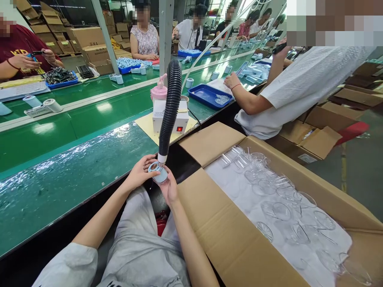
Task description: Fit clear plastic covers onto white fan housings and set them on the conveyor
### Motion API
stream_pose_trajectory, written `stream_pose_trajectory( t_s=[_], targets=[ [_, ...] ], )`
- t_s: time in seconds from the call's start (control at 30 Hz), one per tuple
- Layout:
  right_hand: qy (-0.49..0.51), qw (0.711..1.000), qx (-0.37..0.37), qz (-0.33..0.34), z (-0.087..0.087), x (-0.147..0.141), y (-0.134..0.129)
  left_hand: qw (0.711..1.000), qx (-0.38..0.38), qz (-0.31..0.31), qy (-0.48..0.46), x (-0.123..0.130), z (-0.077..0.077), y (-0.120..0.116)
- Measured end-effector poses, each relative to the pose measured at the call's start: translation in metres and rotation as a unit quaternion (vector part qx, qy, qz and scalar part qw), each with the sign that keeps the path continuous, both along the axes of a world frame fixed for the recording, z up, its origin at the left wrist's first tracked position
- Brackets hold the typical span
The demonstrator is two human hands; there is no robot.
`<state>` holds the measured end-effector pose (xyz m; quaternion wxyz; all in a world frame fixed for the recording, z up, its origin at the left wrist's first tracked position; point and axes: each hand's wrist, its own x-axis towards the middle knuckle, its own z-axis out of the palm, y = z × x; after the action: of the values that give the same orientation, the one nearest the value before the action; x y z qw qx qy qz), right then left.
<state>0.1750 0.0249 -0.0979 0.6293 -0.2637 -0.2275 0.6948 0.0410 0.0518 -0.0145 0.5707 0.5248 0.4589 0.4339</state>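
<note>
Both bare hands close around one light-blue cylindrical plastic housing point(162, 175): the left hand point(143, 172) grasps it from its left side, thumb laid across the upper end, while the right hand point(170, 186) cups it from the right and below. The housing sits between the two hands, above the person's lap and just off the near edge of the green workbench point(98, 159), tilted so that its open end faces up toward the left. Directly above the grip, the white nozzle point(162, 158) of a black corrugated hose point(170, 99) points down at the housing's rim; whether it touches cannot be told. Beyond the grip, a white box-shaped machine point(166, 115) with a lit red switch point(179, 129) stands on a tan sheet point(143, 124), with a pink lidded container point(159, 92) behind it. To the right of the grip, an open cardboard box point(209, 223) holds clear plastic pieces point(273, 209) on a white liner point(239, 203). Farther beyond, to the right, a blue tray point(202, 95) holds small pale pieces point(222, 99), near a co-worker's hand point(231, 81).
</note>
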Motion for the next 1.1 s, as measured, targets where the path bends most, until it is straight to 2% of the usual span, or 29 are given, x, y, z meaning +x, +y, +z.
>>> stream_pose_trajectory(
  t_s=[0.3, 0.7, 0.93, 1.03, 1.1],
  targets=[
    [0.022, 1.000, -0.001, 0.009, -0.002, -0.003, 0.005, 1.000, -0.004, 0.003, 0.024, 0.004, 0.006, 0.010],
    [0.026, 1.000, -0.006, 0.012, 0.005, -0.006, 0.007, 0.999, -0.009, -0.009, 0.040, -0.001, 0.015, 0.011],
    [-0.039, 0.999, 0.013, 0.014, 0.009, 0.004, 0.004, 1.000, -0.014, -0.021, 0.017, -0.003, 0.008, 0.009],
    [-0.093, 0.995, 0.032, 0.015, 0.015, 0.014, -0.004, 0.999, -0.019, -0.035, 0.002, -0.010, 0.006, -0.004],
    [-0.136, 0.989, 0.049, 0.017, 0.022, 0.023, -0.012, 0.997, -0.033, -0.072, -0.019, -0.016, 0.006, -0.016]
  ],
)
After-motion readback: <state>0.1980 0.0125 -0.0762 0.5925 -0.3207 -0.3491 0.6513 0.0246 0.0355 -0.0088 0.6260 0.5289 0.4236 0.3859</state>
